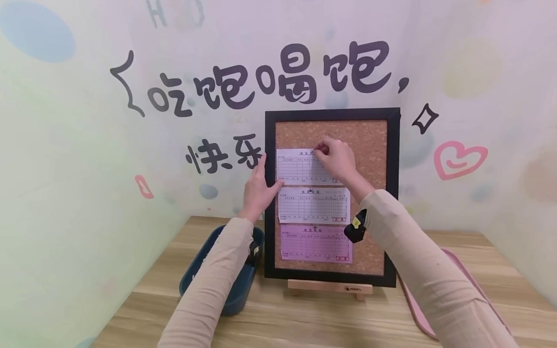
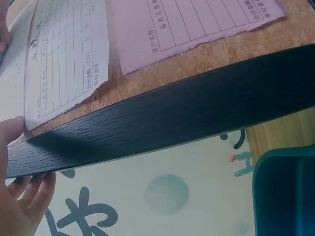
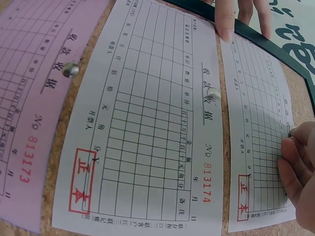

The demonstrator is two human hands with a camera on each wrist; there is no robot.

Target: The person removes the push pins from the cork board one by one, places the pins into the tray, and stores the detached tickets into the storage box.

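Observation:
A black-framed cork board (image 1: 369, 203) stands upright, with two white receipt slips and a pink one in a column. My left hand (image 1: 257, 193) grips its left edge, thumb on the front by the top white slip (image 1: 290, 169), other fingers behind the frame. At that slip's top edge my right hand (image 1: 338, 158) pinches a small thumbtack, mostly hidden by the fingertips. Silver thumbtacks hold the middle white slip (image 3: 142, 113) and the pink slip (image 3: 34, 93); one tack (image 3: 213, 94) shows on the middle slip.
Under the board is a wooden easel (image 1: 330, 287) on the wood-grain table (image 1: 313, 324). A dark blue bin (image 1: 237, 302) sits at left, partly behind my left sleeve. Pink tray (image 1: 417, 309) lies at right under my right forearm. A printed wall (image 1: 235, 38) rises behind.

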